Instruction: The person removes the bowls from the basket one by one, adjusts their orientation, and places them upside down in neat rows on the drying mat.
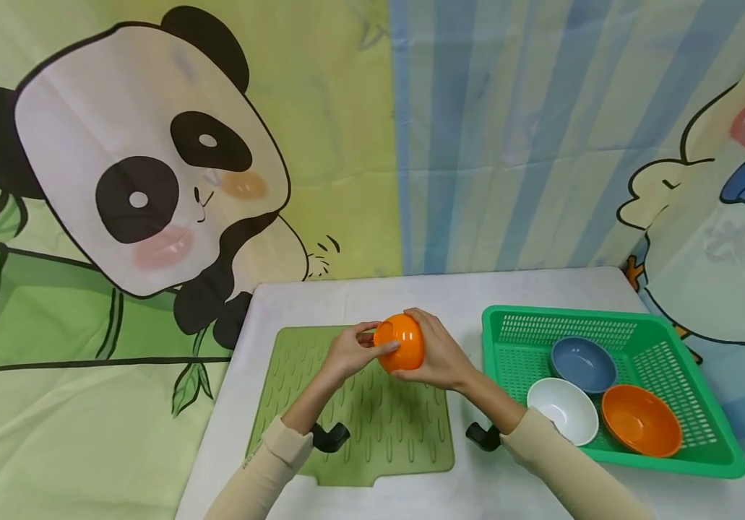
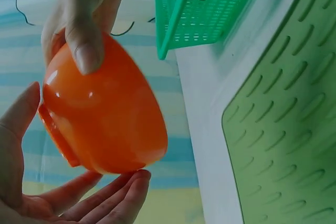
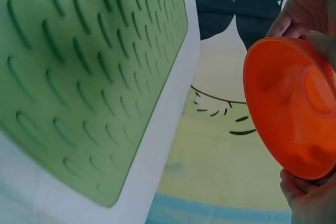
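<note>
Both hands hold an orange bowl up above the green drying mat, tipped on its side. Its foot ring faces the left hand, and its open side is turned toward the right. The left thumb lies along the bowl's outside, while the other left fingers reach round it near the base. From the rim side, the right hand grips the bowl; in the left wrist view its thumb presses on the orange wall. The smooth hollow inside of the bowl shows in the right wrist view.
To the right stands a green plastic basket with a blue bowl, a white bowl and another orange bowl in it. The table has a white cover. A cartoon-printed curtain hangs behind.
</note>
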A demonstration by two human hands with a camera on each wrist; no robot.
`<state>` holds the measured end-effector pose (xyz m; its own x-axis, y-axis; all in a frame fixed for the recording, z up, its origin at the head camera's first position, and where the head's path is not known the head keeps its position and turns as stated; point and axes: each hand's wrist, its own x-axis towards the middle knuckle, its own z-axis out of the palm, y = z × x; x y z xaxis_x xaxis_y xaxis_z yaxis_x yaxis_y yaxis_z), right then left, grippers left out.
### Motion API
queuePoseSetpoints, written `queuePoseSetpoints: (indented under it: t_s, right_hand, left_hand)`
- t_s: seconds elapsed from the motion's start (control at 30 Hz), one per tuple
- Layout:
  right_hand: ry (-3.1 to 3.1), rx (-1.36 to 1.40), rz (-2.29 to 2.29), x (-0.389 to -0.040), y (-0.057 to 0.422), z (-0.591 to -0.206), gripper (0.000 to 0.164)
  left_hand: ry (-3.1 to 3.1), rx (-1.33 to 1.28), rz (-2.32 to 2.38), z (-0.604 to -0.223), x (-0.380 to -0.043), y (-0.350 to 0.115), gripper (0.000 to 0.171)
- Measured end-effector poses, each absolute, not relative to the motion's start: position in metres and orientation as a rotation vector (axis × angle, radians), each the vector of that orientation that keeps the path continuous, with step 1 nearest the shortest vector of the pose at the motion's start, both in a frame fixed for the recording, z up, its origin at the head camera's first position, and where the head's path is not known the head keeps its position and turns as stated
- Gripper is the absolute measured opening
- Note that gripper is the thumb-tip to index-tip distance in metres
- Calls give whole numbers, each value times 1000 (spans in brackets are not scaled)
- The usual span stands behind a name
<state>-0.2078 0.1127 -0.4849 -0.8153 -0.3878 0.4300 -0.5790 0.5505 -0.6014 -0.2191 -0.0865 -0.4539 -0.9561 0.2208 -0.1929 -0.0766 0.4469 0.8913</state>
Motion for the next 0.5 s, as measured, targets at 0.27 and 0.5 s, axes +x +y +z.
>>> queuePoseSetpoints:
  t_s: [0.27, 0.5]
  right_hand:
    - [-2488, 783, 1243, -220, 65, -498, 99]
    - [-2483, 757, 1214, -240, 11, -524, 99]
  left_hand:
    - [2624, 120, 1444, -456, -222, -123, 75]
    - [2851, 127, 1331, -457, -227, -162, 74]
